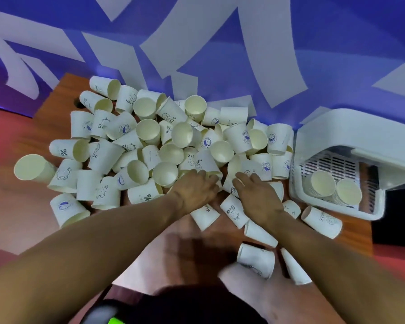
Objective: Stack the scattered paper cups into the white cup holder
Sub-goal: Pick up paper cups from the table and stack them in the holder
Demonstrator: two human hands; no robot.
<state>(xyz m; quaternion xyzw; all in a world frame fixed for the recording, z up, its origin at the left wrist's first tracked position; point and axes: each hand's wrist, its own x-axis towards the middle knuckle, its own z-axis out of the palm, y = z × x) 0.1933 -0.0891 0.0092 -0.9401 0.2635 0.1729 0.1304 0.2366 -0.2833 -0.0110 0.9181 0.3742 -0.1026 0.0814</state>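
While most of the cups (150, 136) lie in a big heap on the table (63, 94), both my hands are out over the near edge of the heap. My left hand (194, 190) sits on top of some cups with its fingers bent down over them. I cannot tell if it has hold of one or only touches them, since the fingers hide what is under. My right hand (258, 198) is just beside it, flat and spread, with its fingertips resting on a cup that lies on its side. I think my hands are here because these cups are the closest to reach and they are loose, not stuck under others. The cups point every way, some mouth up, some tipped over, so each one has to be turned the same way before it slides into the next. The holder (325, 127) stands on the right end of the table, near my right hand, and that makes the trip short. Two stacks (323, 183) lean inside it already, mouths toward me, so a new cup can be pushed in on top. That is only a small part of the job; far more cups are out than in. A few stray cups (255, 260) lie close to my body, where my arm could knock them off the edge.
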